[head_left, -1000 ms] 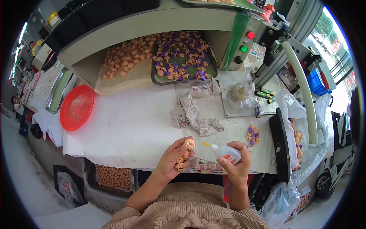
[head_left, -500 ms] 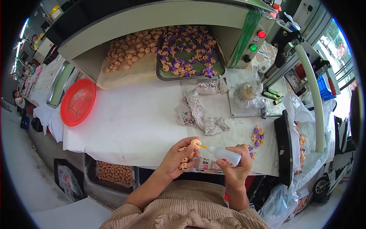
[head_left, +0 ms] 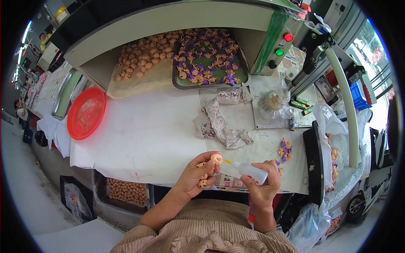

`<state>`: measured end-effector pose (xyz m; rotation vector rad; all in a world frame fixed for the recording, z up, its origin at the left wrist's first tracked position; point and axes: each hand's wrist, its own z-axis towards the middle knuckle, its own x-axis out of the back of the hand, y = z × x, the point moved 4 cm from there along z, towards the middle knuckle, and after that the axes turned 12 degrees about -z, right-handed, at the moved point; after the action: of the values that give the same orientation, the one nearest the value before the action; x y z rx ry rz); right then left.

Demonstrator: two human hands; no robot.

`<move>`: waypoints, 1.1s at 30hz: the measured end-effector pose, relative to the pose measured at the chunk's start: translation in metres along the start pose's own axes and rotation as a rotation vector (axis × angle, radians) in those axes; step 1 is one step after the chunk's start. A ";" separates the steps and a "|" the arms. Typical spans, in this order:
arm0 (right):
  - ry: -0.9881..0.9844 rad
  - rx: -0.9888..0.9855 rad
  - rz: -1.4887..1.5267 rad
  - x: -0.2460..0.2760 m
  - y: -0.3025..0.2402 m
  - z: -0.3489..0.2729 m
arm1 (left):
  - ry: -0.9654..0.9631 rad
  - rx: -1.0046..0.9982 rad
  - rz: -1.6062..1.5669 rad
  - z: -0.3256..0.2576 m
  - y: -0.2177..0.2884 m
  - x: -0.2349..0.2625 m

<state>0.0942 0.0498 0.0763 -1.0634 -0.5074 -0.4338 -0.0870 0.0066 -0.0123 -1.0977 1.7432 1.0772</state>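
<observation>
We stand at a white-covered bench (head_left: 139, 139) with a grey hood (head_left: 168, 25) across its back. A red tray (head_left: 86, 113) sits at its left end. Right of the hood we see a panel with red and green buttons (head_left: 283, 44) (one above the other). Grey floor (head_left: 29, 198) lies lower left; daylight comes from the upper right, by a blue crate (head_left: 358, 95).

You hold a small orange figurine piece (head_left: 216, 159) upright above the counter's near edge, its rounded top uppermost. The white squeeze bottle (head_left: 250, 172) lies nearly level, its yellow nozzle aimed at, perhaps touching, that piece. More orange pieces (head_left: 203, 182) sit beneath it.
</observation>
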 end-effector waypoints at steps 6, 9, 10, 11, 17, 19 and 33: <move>0.004 0.092 -0.055 0.009 -0.003 0.000 | -0.020 -0.006 0.000 0.000 -0.002 0.002; 0.006 0.104 -0.064 0.012 -0.004 0.000 | -0.040 -0.019 0.012 0.001 -0.004 0.002; 0.006 0.104 -0.064 0.012 -0.004 0.000 | -0.040 -0.019 0.011 0.001 -0.004 0.002; 0.010 0.116 -0.064 0.013 -0.004 0.000 | -0.034 -0.022 0.013 0.001 -0.005 0.003; 0.009 0.115 -0.025 0.009 -0.004 0.000 | -0.007 -0.031 0.048 0.000 -0.004 0.000; 0.002 0.099 -0.012 0.009 -0.004 0.000 | -0.001 -0.031 0.052 0.001 -0.003 0.000; -0.013 0.108 -0.063 0.012 -0.002 0.003 | -0.004 -0.014 0.024 0.002 -0.005 0.003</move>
<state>0.1016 0.0502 0.0859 -0.9487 -0.5708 -0.4501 -0.0828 0.0066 -0.0175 -1.0847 1.7518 1.1077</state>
